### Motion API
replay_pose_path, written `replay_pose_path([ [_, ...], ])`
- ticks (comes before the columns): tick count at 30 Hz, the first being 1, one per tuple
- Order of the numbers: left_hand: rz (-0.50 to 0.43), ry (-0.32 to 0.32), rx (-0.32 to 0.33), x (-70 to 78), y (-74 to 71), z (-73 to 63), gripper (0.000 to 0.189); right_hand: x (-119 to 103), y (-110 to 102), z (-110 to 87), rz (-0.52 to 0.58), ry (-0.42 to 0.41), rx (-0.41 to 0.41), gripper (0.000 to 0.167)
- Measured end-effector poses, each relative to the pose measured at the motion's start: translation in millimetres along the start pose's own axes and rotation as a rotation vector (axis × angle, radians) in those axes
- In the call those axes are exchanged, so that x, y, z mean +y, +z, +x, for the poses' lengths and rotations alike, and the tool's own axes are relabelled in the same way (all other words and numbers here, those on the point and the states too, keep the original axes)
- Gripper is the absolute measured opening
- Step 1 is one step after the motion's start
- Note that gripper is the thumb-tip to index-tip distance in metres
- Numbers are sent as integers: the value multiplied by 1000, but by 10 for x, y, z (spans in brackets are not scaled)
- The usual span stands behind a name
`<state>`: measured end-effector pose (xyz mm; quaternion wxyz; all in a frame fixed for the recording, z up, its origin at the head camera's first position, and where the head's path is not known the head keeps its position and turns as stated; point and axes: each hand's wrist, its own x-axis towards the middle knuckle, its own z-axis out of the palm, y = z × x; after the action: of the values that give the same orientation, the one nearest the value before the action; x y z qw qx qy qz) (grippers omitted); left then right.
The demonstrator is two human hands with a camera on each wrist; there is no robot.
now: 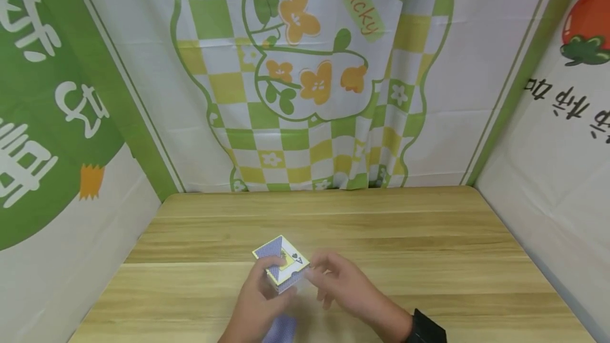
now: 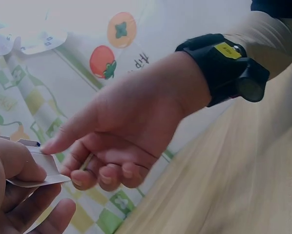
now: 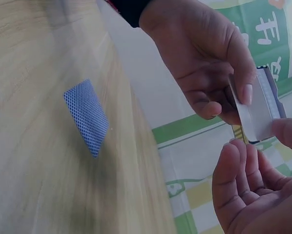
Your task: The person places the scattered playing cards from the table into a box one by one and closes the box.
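A playing card box, blue-patterned with a white and yellow ace design, is tilted above the table. My left hand grips it, thumb across the printed face. At the box's right corner, the thumb and forefinger of my right hand pinch its edge. In the left wrist view a white flap of the box stands out; the right wrist view shows the box's pale panel. Blue-backed playing cards lie on the table, partly hidden by the left forearm in the head view.
The wood-grained table extends around both hands. A patterned green and white curtain hangs along its back edge, with printed cloth on both sides. A black band with a small device circles the right wrist.
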<state>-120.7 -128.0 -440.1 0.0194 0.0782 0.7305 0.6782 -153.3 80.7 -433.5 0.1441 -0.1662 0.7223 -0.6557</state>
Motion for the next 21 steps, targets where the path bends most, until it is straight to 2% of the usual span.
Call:
replay_pose_path([
  [4, -84, 22, 33, -2, -11, 5, 52, 72, -3, 32, -18, 12, 0, 29],
  [6, -131, 42, 43, -3, -18, 8, 53, 129, 0, 50, -63, 13, -11, 27],
  [12, -181, 61, 28, 3, -44, 5, 53, 343, 81, 63, -422, 17, -108, 30],
  [14, -173, 71, 27, 3, -48, 0, 52, 401, 133, 70, -509, 11, -161, 21],
  [17, -155, 104, 32, 3, -46, -2, 50, 453, 213, 100, -606, -53, -235, 2],
  [19, -147, 126, 41, 0, -45, -4, 50, 460, 271, 124, -650, -95, -277, 11],
  [21, -151, 137, 47, -9, -49, -6, 50, 457, 323, 140, -731, -136, -282, 9],
])
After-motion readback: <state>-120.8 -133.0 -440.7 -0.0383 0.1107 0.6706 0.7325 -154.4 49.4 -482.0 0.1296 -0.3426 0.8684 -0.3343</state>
